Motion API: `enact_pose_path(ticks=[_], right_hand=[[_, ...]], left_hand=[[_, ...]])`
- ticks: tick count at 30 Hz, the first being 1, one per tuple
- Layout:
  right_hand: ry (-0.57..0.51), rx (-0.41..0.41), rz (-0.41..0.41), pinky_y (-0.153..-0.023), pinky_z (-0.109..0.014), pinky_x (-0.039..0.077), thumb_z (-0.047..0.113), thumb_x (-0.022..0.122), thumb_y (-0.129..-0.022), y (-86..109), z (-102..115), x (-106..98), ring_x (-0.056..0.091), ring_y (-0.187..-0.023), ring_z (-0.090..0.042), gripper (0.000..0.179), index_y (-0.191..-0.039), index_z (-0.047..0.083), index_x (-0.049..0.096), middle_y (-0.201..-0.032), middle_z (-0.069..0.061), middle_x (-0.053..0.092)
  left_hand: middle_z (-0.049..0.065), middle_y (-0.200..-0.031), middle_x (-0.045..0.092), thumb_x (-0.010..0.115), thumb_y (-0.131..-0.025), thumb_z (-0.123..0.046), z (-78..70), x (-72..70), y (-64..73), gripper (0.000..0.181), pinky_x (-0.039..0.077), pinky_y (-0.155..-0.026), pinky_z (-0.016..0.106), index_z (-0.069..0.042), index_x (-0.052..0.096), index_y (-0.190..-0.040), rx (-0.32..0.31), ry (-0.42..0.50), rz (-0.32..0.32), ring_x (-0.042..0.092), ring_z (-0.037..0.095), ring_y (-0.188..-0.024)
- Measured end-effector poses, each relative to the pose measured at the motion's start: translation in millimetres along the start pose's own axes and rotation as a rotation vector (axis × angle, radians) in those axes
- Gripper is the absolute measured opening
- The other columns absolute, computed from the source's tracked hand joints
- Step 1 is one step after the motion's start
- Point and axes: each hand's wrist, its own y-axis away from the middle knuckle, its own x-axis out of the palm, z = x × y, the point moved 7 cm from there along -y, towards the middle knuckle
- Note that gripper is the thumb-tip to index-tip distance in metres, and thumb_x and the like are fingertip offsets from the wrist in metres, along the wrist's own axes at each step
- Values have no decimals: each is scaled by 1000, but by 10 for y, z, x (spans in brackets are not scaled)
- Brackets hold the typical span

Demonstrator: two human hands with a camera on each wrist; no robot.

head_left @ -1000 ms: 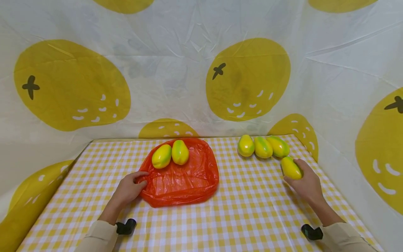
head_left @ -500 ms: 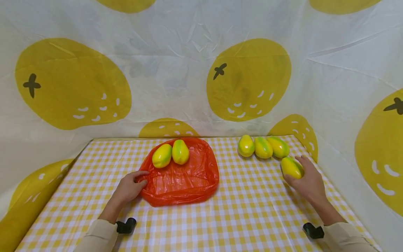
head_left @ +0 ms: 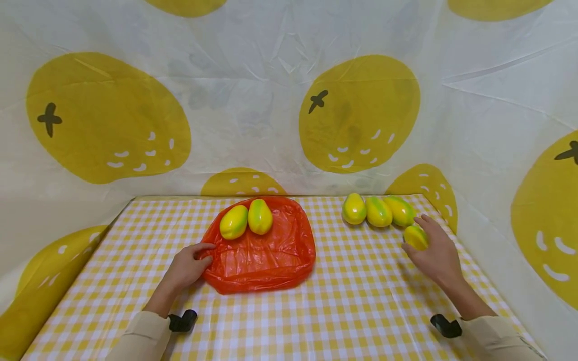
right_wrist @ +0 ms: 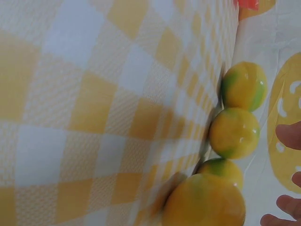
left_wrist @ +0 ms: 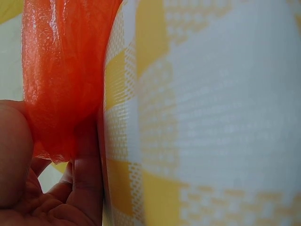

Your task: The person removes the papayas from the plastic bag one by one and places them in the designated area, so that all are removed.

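My left hand (head_left: 185,268) pinches the left rim of a red plastic bag (head_left: 257,263), its thumb and fingers on either side of the film in the left wrist view. The bag lies spread open, with two glossy yellow-green fruits, shaped like mangoes or papayas, at its back left. On the right, my right hand (head_left: 437,255) is spread beside and above a similar fruit (head_left: 415,237), partly covering it in the head view. In the right wrist view the fingertips (right_wrist: 287,207) stand apart from that near fruit (right_wrist: 204,202).
Three more such fruits (head_left: 378,211) stand in a row at the back right of the table, close together. A yellow-and-white checked cloth (head_left: 343,301) covers the table. A white curtain (head_left: 253,110) printed with big yellow fruits hangs behind and at the sides.
My right hand has loosened from the near right fruit and shifted slightly up and over it, fingers spread. The left hand stays at the bag's rim.
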Motion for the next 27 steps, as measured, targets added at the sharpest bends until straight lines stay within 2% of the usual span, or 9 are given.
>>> enact_pose_path(ticks=[7,14,27], right_hand=[[-34,-48,-6,-102,-73,39,13,81,-83,-51,165,51,46,-134,-59,69,-143,-6,54,-151,-33,49],[-40,-59,28,-102,-72,39,13,80,-84,-117,306,95,46,-136,-58,69,-145,-5,53,-151,-32,50],[-23,-120,15,-101,-70,42,11,84,-80,-208,456,185,50,-133,-55,66,-139,-5,59,-148,-32,54]], left_hand=[[26,-143,57,58,-101,-18,-2,-9,-1,39,55,-99,50,-7,66,-138,-7,2,-6,56,35,-114],[27,-144,57,58,-100,-17,-4,-7,-5,39,54,-101,53,-7,66,-137,3,-1,-7,57,36,-116],[27,-145,56,58,-100,-18,35,13,-25,39,53,-103,54,-7,66,-137,0,3,-6,56,37,-118]])
